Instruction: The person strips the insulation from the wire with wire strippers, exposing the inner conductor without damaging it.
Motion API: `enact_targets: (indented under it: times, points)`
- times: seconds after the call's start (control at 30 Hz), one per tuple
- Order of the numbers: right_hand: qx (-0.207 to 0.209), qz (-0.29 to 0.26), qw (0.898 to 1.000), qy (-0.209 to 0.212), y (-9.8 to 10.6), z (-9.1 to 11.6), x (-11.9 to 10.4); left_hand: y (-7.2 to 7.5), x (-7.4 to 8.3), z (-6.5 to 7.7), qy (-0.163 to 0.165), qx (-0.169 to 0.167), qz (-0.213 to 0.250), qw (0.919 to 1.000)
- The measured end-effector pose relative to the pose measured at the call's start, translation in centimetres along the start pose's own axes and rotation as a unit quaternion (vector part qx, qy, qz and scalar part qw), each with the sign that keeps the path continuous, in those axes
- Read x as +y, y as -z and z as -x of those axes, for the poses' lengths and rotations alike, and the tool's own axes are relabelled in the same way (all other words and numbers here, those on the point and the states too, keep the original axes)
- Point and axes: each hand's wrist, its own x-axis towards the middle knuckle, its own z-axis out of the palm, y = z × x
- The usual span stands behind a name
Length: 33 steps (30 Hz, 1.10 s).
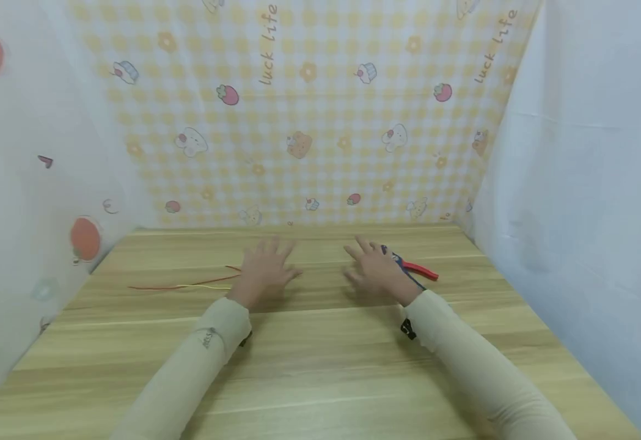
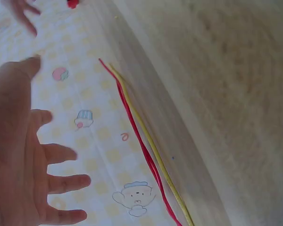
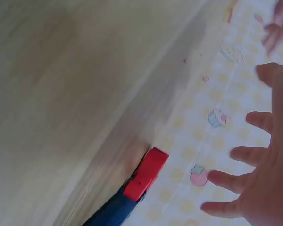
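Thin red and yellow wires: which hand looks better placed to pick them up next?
Probably the left hand: it is empty and close to the wires, while the right hand, also empty, is farther off, beside the red-and-blue hand tool.

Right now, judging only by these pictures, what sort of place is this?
Probably a small, cloth-screened work booth. Checked, cartoon-printed cloth hangs behind a wood-grain tabletop, whitish cloth hangs at either side, and red and yellow wires and a red-and-blue tool lie on the tabletop.

Head view looking forward and down, close wrist views, checked cloth (image 1: pixel 331 110) shared
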Motion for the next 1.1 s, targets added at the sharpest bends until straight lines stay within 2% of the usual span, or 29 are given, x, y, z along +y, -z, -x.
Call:
enact_targets:
  times: [0.07,0.13,0.27,0.4,0.5,0.63,0.87,1.1]
  points:
    - [-0.003,-0.015,1.000,-0.009,0.5,0.3,0.6,0.2,-0.6,0.2,0.000,-0.007,0.005,1.0000]
    - [-0.001,-0.024,1.000,-0.013,1.0,0.6,1.4,0.3,-1.2,0.4,-0.003,-0.001,0.011,0.9999]
    - [-0.002,-0.061,0.998,-0.024,1.5,1.4,3.7,0.0,-1.9,0.4,-0.015,0.012,0.059,0.9981]
    - [-0.004,-0.100,0.994,-0.042,1.5,2.3,6.4,-0.2,-1.9,0.7,-0.038,0.016,0.074,0.9964]
    - [-0.006,-0.107,0.993,-0.055,1.4,3.1,8.1,-0.3,-1.7,0.8,-0.063,0.023,0.070,0.9953]
    - [-0.014,-0.128,0.989,-0.071,1.2,3.8,9.6,-0.4,-1.7,1.0,-0.082,0.030,0.072,0.9936]
    - [-0.022,-0.172,0.981,-0.089,0.8,4.2,11.0,-0.4,-2.1,1.1,-0.077,-0.008,0.085,0.9934]
    - [-0.026,-0.195,0.973,-0.120,0.0,4.7,12.2,-0.8,-1.8,1.2,-0.073,-0.049,0.093,0.9918]
